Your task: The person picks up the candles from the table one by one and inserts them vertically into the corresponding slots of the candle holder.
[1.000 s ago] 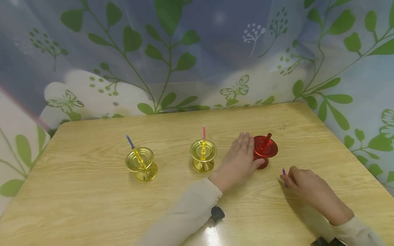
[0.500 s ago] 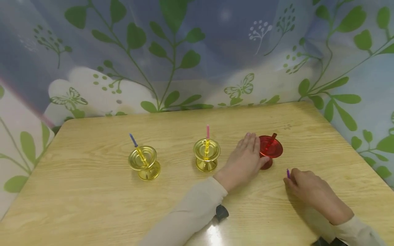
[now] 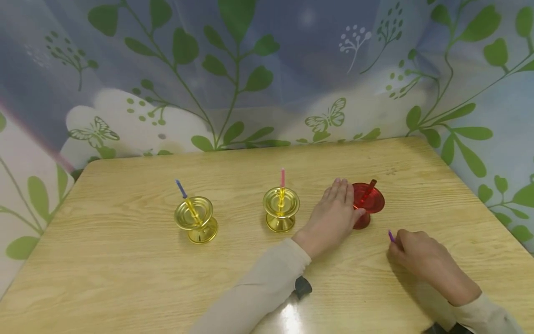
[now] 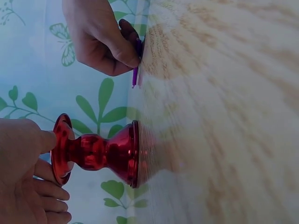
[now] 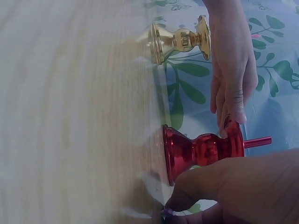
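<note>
My left hand (image 3: 329, 218) is at the left side of a red candle holder (image 3: 368, 199), holding its dish rim with the thumb on the near side and the fingers rather straight along the left. The holder stands upright on the table, with a bare red tube rising from its dish. Close to the tabletop at the right, my right hand (image 3: 425, 255) pinches a thin purple candle (image 3: 391, 236) between thumb and fingers. In the left wrist view the purple candle (image 4: 135, 77) shows past the fingertips; most of it is hidden in the head view.
Two gold candle holders stand left of the red one: the middle holder (image 3: 280, 221) bears a pink candle (image 3: 282, 178), the far-left holder (image 3: 202, 230) a slanting blue candle (image 3: 181, 188). A leaf-patterned curtain (image 3: 167, 93) hangs behind the wooden table (image 3: 125, 278).
The purple candle sits deeper in my right hand's fingers, with less of it showing, and its tip leans more leftward. My left hand stays at the red holder; the whole view has shifted slightly.
</note>
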{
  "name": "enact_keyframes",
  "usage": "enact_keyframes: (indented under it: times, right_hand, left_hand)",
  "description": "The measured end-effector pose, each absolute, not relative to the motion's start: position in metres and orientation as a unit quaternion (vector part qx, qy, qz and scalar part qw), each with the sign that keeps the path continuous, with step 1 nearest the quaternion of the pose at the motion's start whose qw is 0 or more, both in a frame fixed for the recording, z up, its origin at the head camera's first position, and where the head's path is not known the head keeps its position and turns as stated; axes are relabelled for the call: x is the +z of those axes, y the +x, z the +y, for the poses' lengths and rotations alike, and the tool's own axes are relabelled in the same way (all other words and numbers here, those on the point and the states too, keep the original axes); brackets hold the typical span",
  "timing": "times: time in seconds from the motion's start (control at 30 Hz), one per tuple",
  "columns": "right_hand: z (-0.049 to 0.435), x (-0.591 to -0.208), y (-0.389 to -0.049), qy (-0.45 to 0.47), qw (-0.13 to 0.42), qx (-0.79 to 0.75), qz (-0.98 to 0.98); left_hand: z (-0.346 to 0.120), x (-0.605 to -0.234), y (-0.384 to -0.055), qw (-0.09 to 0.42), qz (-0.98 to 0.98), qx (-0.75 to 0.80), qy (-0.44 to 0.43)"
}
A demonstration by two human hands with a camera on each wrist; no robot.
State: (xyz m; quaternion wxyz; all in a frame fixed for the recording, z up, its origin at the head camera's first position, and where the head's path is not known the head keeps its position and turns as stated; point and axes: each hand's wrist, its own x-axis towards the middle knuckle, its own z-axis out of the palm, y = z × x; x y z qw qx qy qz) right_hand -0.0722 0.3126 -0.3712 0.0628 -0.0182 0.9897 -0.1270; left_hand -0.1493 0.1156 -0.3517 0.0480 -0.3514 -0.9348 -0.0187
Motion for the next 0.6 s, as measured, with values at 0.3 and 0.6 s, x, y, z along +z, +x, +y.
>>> enact_keyframes:
  times: [0.3, 0.6]
  right_hand:
    - [0.3123, -0.3702, -0.0761, -0.016, 0.031, -0.134, 0.990]
    - [0.3125, -0.3708, -0.0781, -0.055, -0.073, -0.159, 0.983]
  left_hand:
    - [0.1153, -0.3507, -0.1492, 0.047, -0.936, -0.008, -0.348]
    - [0.1146, -0.3500, -0.1494, 0.042, -0.934, -0.017, -0.355]
